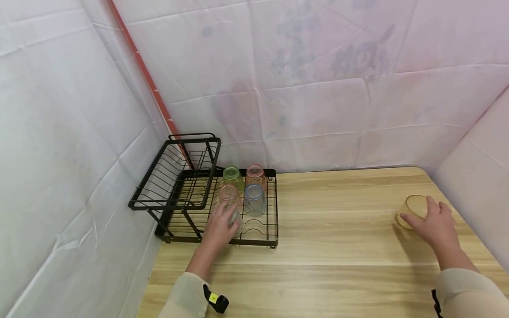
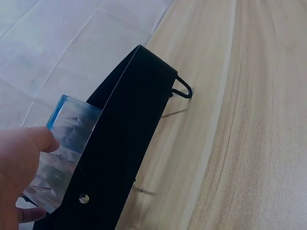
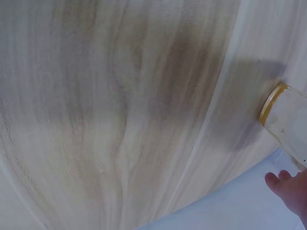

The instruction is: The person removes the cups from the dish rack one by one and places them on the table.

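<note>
My left hand grips a clear glass at the front of the black dish rack, fingers and thumb on either side of it. In the left wrist view the thumb lies against the faceted clear glass, just behind the rack's rim. Over on the right, my right hand spreads around a yellow-tinted glass on the wooden table. The right wrist view shows fingers apart from this glass; much of that hand is out of frame.
Behind the clear glass, the rack holds a pink glass, a blue glass, a green glass and a red-tinted glass. A raised wire tier stands at the rack's left. White sheeting hangs around the wooden table.
</note>
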A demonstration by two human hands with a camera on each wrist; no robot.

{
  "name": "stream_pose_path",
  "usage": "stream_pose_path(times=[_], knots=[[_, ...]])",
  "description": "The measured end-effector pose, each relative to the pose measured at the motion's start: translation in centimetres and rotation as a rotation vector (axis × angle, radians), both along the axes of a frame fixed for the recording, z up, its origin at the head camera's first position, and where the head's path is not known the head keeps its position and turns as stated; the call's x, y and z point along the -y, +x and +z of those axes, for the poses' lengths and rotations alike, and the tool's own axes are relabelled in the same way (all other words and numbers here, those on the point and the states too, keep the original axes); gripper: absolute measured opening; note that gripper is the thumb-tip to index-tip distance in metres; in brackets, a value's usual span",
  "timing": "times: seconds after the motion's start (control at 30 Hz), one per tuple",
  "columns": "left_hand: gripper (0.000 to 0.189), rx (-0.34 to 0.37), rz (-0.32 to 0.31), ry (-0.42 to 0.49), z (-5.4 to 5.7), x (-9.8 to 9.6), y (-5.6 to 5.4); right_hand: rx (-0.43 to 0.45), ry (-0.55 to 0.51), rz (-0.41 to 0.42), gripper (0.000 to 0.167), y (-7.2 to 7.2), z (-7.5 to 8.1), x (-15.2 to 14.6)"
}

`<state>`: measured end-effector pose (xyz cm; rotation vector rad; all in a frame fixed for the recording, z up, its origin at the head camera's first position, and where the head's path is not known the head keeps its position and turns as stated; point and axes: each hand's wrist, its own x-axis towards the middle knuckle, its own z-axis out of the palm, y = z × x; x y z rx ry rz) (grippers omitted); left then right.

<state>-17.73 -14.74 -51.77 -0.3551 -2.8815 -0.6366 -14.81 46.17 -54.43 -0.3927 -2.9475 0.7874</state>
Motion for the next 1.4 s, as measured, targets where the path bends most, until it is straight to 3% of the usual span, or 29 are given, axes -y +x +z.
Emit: stream_pose_path(times=[0.3, 0.6, 0.87, 1.07, 1.4], knots=[[0.053, -0.028, -0.012, 0.04, 0.1, 0.2, 0.3, -0.195, 0.078, 0.012, 0.093, -0.1, 0.1, 1.3], [0.049, -0.027, -0.007, 0.115, -0.1, 0.4, 0.6, -0.365, 0.04, 0.052, 0.073, 0.0, 1.8, 5.2], [0.05, 0.058, 0.006, 0.443, -0.2, 0.3, 1.0, -0.538, -0.008, 0.162, 0.061, 0.3, 1.3, 10.9], [0.05, 0.036, 0.03, 0.576, -0.1, 0.2, 1.3, -0.51, -0.067, 0.274, 0.062, 0.9, 0.2, 16.0], [0.045, 0.023, 0.065, 0.759, -0.5, -0.3, 1.8, -0.408, -0.172, 0.335, 0.061, 1.4, 0.6, 21.6]])
